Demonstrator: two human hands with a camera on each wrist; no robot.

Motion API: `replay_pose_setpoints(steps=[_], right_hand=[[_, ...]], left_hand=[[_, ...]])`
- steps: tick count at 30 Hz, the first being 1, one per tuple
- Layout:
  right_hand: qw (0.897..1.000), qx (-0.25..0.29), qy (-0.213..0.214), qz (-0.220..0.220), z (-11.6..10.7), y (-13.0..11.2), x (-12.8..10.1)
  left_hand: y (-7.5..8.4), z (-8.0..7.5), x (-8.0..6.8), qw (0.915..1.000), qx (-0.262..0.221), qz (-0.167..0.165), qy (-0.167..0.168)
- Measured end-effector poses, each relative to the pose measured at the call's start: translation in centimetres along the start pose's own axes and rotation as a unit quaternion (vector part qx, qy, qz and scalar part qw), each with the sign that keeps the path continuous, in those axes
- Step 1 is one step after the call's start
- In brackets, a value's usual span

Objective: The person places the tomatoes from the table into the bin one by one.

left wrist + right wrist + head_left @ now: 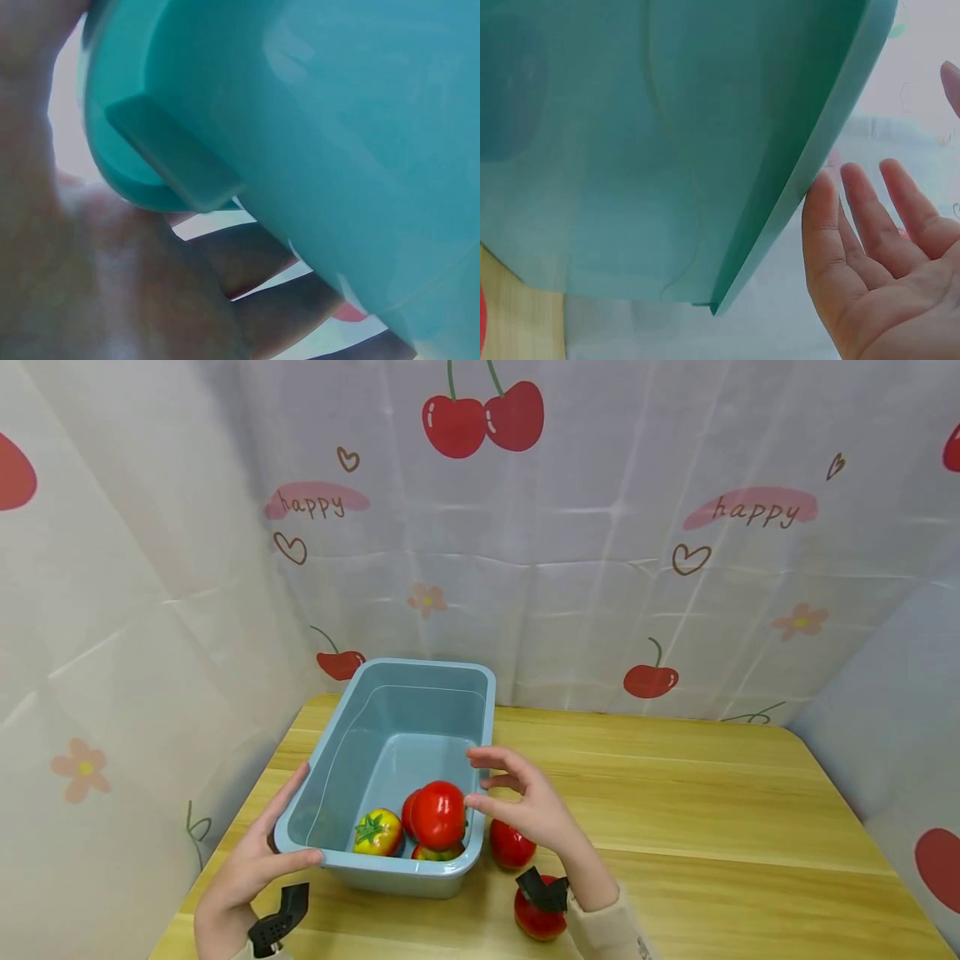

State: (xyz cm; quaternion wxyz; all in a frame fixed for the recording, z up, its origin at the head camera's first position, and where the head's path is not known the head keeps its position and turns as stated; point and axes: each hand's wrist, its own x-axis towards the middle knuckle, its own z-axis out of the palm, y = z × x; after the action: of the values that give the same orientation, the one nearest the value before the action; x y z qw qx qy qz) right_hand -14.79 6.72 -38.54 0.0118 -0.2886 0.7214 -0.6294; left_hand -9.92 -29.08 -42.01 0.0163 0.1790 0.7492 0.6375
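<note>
Bare hands (529, 802), beige sleeves (602, 928), dark right-sleeve marking (642, 947), black wrist brackets (542, 891)

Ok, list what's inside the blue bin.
Inside the blue bin: a green-topped yellow fruit with red patches; a bright red fruit partly covering a second red fruit and a lower fruit. Their undersides are hidden.

Your bin (420, 747) looked like smooth plastic with a soft gloss, and the red fruit (438, 814) and yellow-and-red fruit (378, 832) inside it had slick, shiny, plastic-looking skins. Your tabletop (750, 810) looked like smooth grained wood with a slight sheen, while the backdrop (570, 527) was thin, creased and faintly shiny, whether cloth or film you could not tell. Your right sleeve (611, 927) looked like matt cloth, the black mount (546, 896) beside it like matt plastic.
</note>
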Motion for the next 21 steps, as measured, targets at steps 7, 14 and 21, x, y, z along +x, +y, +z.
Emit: replay_pose_setpoints(steps=[7, 14, 21], right_hand=[[1.0, 0.018, 0.019, -0.002, -0.6, 0.6, -0.6], [0.999, 0.005, 0.034, 0.01, -1.3, 1.4, -1.2], [0.999, -0.017, 0.041, 0.032, -1.5, 0.0, -1.9]], left_hand=[[0.0, 0.1, 0.0, 0.9999, 0.008, -0.003, 0.005], [0.1, 0.1, 0.0, 0.9998, 0.015, -0.008, 0.01], [0.0, 0.1, 0.0, 0.9998, 0.014, -0.006, 0.009]])
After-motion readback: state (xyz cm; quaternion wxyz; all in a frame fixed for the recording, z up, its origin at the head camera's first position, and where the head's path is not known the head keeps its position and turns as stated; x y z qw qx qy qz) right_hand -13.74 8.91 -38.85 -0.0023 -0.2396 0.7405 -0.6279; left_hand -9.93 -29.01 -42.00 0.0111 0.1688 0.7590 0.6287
